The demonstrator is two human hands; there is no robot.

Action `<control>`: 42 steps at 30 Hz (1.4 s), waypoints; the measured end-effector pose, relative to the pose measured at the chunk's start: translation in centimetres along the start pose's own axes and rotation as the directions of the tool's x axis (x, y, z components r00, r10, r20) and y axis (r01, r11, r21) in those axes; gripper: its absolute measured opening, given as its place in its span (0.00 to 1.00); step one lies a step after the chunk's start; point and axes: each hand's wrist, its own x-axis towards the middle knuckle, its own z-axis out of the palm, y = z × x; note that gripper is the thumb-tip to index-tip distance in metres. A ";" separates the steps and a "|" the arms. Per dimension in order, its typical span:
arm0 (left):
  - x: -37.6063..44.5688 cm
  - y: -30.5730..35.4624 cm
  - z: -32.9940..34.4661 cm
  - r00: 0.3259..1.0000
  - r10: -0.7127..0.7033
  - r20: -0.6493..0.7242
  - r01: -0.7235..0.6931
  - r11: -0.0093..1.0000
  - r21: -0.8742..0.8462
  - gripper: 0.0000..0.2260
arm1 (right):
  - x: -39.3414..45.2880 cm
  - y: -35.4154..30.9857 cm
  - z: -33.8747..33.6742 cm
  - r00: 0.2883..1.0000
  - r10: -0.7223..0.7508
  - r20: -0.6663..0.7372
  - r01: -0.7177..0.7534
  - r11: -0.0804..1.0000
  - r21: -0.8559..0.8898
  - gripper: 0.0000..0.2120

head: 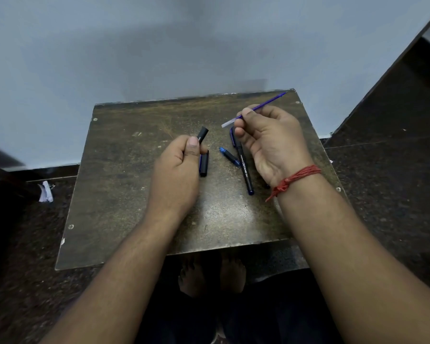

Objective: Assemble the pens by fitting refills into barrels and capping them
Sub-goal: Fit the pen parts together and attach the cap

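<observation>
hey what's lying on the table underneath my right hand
An assembled black pen lies under the right hand, its capped end partly hidden by the fingers. A small blue piece lies just beside it. The hand holds a blue refill above the table.

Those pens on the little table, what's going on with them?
A person is putting pens together. The left hand grips a black barrel, open end up. The right hand pinches a blue refill, not yet inserted. On the worn table lie a capped pen, a small blue piece and a black cap.
</observation>
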 end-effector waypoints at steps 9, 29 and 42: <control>-0.3 0.5 0.3 1.000 0.028 -0.004 -0.028 0.997 0.068 0.15 | -0.8 0.1 0.5 0.996 0.032 0.081 -0.031 0.999 -0.020 0.06; -0.4 0.7 0.2 0.999 0.040 -0.001 -0.040 0.995 0.091 0.15 | -0.8 -0.2 0.4 0.992 -0.014 0.123 0.031 0.990 -0.138 0.05; -0.5 0.9 0.1 0.998 0.063 0.018 -0.064 0.995 0.083 0.14 | -1.2 0.3 0.5 0.966 0.071 0.249 -0.003 0.965 -0.262 0.05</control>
